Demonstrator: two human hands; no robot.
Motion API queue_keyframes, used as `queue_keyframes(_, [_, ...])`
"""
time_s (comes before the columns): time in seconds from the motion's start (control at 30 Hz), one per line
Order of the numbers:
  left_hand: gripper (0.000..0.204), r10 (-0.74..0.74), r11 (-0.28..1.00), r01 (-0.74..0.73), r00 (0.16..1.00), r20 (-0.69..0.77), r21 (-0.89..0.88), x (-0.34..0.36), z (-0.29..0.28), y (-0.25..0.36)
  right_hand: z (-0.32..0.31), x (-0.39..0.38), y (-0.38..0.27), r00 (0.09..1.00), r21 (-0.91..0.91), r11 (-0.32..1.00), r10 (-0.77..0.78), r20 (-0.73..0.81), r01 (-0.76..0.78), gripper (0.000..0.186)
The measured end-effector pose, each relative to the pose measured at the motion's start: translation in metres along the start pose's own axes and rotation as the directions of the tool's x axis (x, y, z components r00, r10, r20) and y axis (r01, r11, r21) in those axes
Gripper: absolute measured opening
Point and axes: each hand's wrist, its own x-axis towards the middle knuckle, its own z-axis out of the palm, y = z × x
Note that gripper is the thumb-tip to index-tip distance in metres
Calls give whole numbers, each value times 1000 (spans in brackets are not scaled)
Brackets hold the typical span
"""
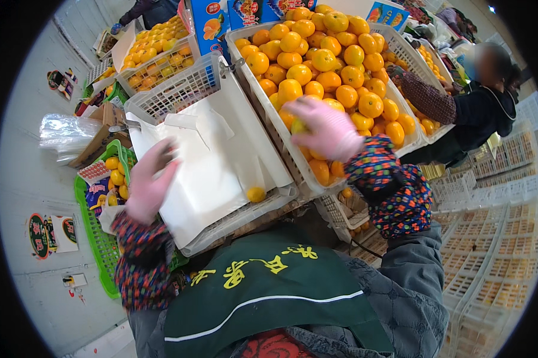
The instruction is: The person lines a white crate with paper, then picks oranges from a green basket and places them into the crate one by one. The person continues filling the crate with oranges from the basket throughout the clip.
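Note:
My right hand (328, 129), in a pink glove, reaches into a white plastic crate (281, 140) heaped with orange mandarins (328, 80). Its fingers and thumb curve round a yellowish-green mandarin (298, 126) near the crate's left side, partly hidden and blurred. My left hand (149, 182), also pink-gloved, hovers over the left edge of a second crate, fingers apart and nothing in them. This second crate (176, 98) is tilted toward me and lined with white paper (197, 173). A single mandarin (256, 194) lies at its near right corner.
A green basket (105, 250) with fruit and packets stands at the left, by a cardboard box (105, 128) with clear plastic bags (69, 137). Behind is another fruit-filled crate (161, 62). A co-worker (481, 110) reaches in from the right, near stacked white crates (483, 250).

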Motion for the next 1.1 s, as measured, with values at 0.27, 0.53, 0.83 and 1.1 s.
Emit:
queue_keyframes(0.27, [70,195,875,-281,950,246,393,168,190,36,-39,-72,45,990,151,988,23,-136,-2,34])
queue_keyframes(0.53, [77,16,804,-117,984,175,583,198,212,56,-59,-110,103,966,-34,979,194,-172,-202,52])
queue_keyframes(0.83, [60,41,980,-92,961,274,175,158,232,127,-22,-60,69,908,974,114,397,135,-195,65])
queue_keyframes(1.1, [43,106,994,-89,890,444,-58,139,211,100,-12,-61,55,881,962,-75,388,271,-263,59])
